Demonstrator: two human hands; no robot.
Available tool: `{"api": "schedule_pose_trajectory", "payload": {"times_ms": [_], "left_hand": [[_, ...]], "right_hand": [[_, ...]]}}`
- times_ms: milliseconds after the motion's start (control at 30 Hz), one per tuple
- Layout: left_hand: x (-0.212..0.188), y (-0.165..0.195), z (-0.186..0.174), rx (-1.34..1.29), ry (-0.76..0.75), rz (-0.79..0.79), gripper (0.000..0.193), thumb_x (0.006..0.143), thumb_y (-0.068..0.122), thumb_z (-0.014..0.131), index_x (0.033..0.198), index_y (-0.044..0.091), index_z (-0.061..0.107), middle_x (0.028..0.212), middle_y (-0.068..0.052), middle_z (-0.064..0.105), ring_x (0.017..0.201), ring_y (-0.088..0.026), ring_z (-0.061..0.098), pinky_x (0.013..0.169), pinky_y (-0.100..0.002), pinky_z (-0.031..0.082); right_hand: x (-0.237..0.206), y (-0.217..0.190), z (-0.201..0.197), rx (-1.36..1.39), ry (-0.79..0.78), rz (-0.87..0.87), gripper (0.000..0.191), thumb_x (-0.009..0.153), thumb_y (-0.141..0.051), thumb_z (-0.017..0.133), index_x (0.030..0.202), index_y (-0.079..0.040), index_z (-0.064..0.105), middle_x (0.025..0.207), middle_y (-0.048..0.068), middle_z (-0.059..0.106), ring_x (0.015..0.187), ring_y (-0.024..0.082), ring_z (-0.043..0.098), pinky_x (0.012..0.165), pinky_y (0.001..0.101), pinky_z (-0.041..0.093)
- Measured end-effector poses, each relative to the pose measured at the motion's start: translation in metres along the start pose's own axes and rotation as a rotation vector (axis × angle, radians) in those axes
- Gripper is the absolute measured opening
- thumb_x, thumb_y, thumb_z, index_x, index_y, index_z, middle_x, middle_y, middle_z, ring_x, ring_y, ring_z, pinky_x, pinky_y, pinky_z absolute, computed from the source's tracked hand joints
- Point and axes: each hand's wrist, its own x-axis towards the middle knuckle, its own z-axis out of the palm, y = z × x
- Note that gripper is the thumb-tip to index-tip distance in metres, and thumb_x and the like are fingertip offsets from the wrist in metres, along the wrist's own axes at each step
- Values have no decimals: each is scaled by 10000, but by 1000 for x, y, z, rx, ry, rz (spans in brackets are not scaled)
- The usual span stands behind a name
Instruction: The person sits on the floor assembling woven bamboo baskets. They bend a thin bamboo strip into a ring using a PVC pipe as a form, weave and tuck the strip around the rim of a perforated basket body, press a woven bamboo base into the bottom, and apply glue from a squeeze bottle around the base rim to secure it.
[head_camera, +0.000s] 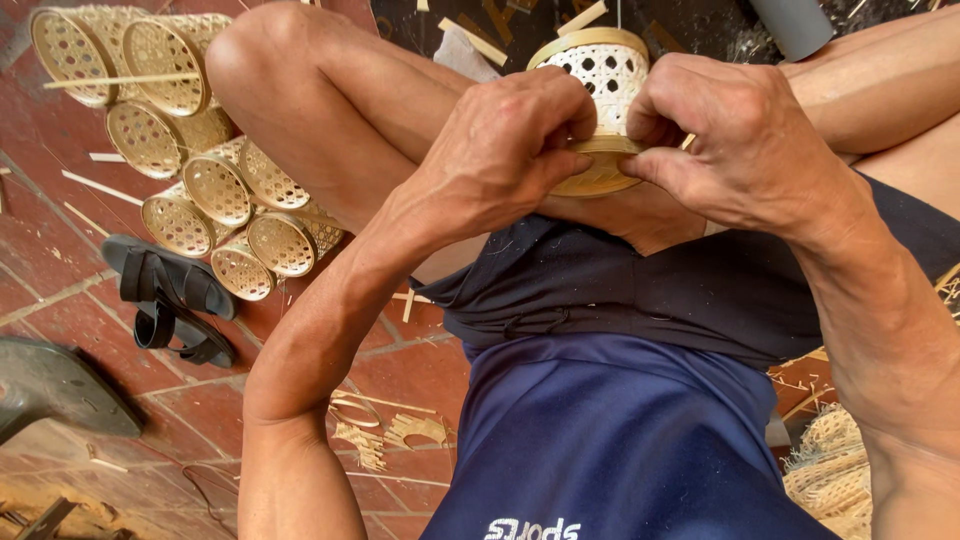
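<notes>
Small woven bamboo basket (603, 90) sits on the person's lap between both hands. Left hand (505, 150) and right hand (740, 140), each grip clenched, pinch its lower rim band (600, 172). Finished baskets (200, 170) piled on floor (60, 250), sandals (170, 295) beside.

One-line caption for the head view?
Both hands, left and right, pinch the rim of a small woven basket; finished baskets lie stacked nearby.
</notes>
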Motion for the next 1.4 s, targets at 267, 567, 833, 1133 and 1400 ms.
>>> {"api": "schedule_pose_trajectory", "payload": {"times_ms": [267,567,833,1133,1400], "left_hand": [[17,-38,-8,-369,154,-328,263,909,68,816,1124,41,667,744,31,589,647,-61,617,557,-263,570],[29,-61,5,-627,40,-420,353,948,37,788,1285,-7,690,850,12,650,745,-87,707,655,-265,654],[39,-33,-4,-407,161,-30,864,811,224,902,1533,21,473,1401,-190,570,1287,-286,571,1106,-443,524],[49,8,43,-250,181,-129,1226,644,451,1000,1601,53,344,1457,-173,543,1401,-251,532,1220,-405,475],[45,12,63,-641,85,-263,1038,722,333,957,1550,-27,445,1426,-150,626,1336,-223,628,1165,-351,523]], "right_hand": [[3,24,17,441,207,242,283,918,-30,854,1097,23,641,977,55,663,898,91,654,814,242,579],[3,76,14,782,184,427,186,936,17,796,1062,39,661,902,89,700,763,148,717,703,273,620],[-26,56,-20,948,515,257,147,985,64,783,1072,76,665,948,120,704,801,162,718,770,310,654],[-43,10,-40,431,584,197,114,1097,-23,733,1131,75,687,962,123,722,841,184,738,789,307,637],[-52,-23,-58,-608,289,-226,227,837,-47,796,1010,64,699,969,170,735,850,289,736,746,375,604]]}}
